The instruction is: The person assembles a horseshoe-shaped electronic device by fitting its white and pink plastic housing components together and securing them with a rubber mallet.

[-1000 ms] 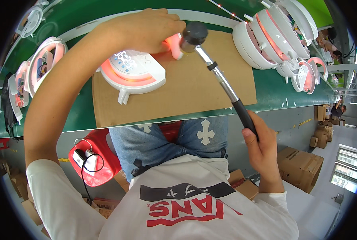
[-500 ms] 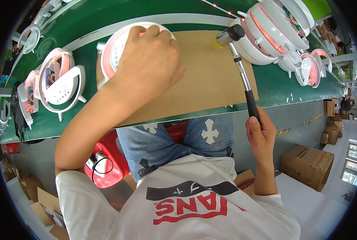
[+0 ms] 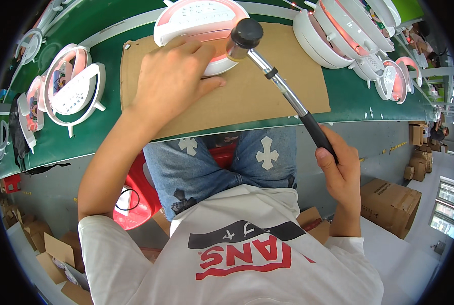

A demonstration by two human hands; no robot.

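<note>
Right grip (image 3: pixel 341 165) clamps the black handle of the hammer (image 3: pixel 288 94), head up-left of it, while left grip (image 3: pixel 175 76), can't tell if clamped, overlaps the near side of the round white device (image 3: pixel 199 18) just beyond it.

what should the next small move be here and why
I'd probably slide the left hand a little further left before any tap on the round white device: the right hand grips the mallet, whose head overlaps the device's near edge in this view, with the left fingertips close beside it. I can't tell whether the head touches.
</note>
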